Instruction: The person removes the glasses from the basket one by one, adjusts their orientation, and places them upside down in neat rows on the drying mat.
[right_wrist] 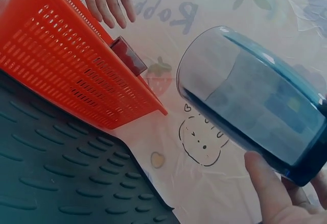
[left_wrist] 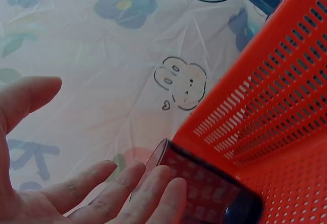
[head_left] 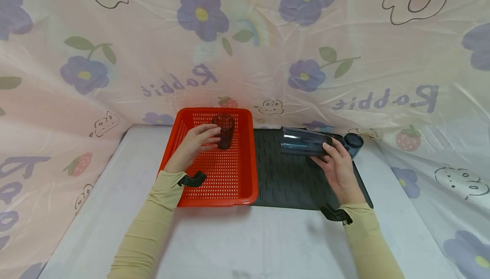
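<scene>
My right hand (head_left: 337, 166) grips a blue drinking glass (head_left: 304, 141) near its base. The glass lies tilted almost level above the black mat, its mouth pointing left, as the right wrist view (right_wrist: 250, 101) also shows. My left hand (head_left: 196, 145) is over the red basket (head_left: 254, 164) with fingers extended and thumb apart. Just beside its fingertips, a second dark glass (head_left: 225, 134) stands inside the basket at the far end. Whether the left fingers touch that glass I cannot tell.
A ridged black mat (head_left: 287, 185) lies right of the basket on the white table (head_left: 245, 240). Another dark blue glass (head_left: 353, 142) is at the mat's far right, behind my right hand. A printed curtain (head_left: 249, 70) hangs close behind the table.
</scene>
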A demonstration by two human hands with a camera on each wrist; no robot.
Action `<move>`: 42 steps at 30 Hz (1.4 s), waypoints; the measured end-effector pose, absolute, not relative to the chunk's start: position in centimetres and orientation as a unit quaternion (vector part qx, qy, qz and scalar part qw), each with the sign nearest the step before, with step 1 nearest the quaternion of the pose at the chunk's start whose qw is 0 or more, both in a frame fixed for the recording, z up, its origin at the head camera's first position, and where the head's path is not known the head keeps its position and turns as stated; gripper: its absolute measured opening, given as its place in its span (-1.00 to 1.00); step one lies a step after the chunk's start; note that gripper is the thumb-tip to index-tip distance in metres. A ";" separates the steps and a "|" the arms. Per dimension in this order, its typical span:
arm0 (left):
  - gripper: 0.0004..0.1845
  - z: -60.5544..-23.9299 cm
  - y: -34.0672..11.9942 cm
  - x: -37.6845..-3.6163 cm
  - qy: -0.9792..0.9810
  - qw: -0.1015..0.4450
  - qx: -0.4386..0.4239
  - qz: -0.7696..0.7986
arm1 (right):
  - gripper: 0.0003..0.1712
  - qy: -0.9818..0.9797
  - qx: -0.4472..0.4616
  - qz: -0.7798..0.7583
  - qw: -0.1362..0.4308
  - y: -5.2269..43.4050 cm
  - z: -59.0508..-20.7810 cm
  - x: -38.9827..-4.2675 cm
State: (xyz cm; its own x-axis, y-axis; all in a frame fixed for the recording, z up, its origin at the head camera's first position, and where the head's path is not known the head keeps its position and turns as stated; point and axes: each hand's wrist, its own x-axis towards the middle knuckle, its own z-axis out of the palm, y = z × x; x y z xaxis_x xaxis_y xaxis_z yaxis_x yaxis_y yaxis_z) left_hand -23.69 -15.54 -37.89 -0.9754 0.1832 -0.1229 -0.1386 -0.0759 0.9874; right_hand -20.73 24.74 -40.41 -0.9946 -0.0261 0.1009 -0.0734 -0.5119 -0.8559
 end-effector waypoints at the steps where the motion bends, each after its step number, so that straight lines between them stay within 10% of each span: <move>1: -0.38 -37.9 -15.7 -23.8 0.673 0.109 0.016 0.731 | -0.66 -0.496 0.050 0.867 0.015 24.8 -40.4 -20.7; 42: -0.15 -39.2 -18.5 -28.0 0.714 0.095 -0.002 0.694 | -0.30 -0.547 0.023 0.834 0.073 25.5 -40.0 -21.2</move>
State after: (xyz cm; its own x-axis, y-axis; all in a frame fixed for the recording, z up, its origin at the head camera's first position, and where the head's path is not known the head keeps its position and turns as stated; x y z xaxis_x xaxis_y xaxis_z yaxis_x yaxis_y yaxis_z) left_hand -27.98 -18.46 -39.22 -0.9818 0.1298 -0.1387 -0.1351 0.0365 0.9902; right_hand -21.25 25.50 -40.04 -0.9883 0.0968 0.1177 -0.1465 -0.3907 -0.9088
